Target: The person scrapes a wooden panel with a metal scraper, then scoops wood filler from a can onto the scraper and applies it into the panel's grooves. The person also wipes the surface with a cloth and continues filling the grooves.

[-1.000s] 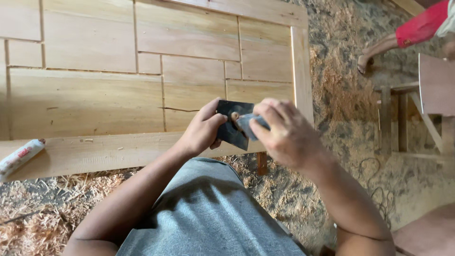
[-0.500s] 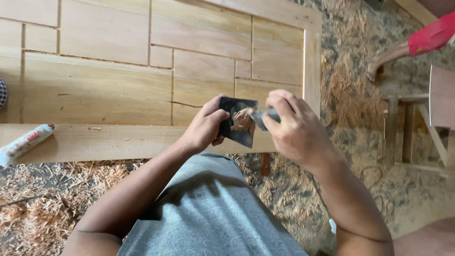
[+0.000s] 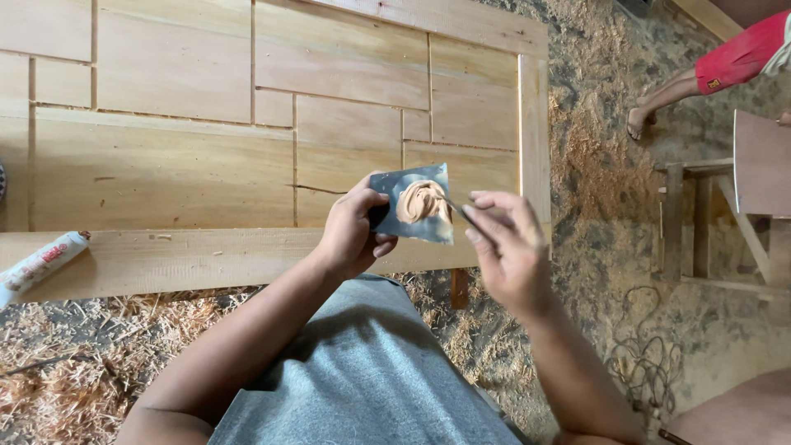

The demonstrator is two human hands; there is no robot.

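Far left edge of the frame: white squeeze tube with red print (image 3: 39, 262), lying loose on the pale wooden rail (image 3: 189, 257) of the panelled timber door (image 3: 165, 165). Liable to roll off into the wood shavings (image 3: 74, 371) at lower left if the door is jolted.

Centre: left hand (image 3: 353, 231) pinching the lower left corner of a small square grey metal plate (image 3: 412, 203), thumb on top, fingers closed beneath. Plate held tilted above the rail, carrying a swirled mound of tan wood filler (image 3: 423, 200). Risk: filler sliding or dripping off if tilted further; plate slipping from a corner-only grip.

Right of centre: right hand (image 3: 509, 247) closed around a thin metal blade (image 3: 463, 213), tip touching the filler. Too much pressure could twist the plate loose.

Upper right: another person's bare leg and red shorts (image 3: 741, 56) near a wooden stool frame (image 3: 700, 222). Lower right: tangled cord (image 3: 643, 363) on the floor, a possible snag.
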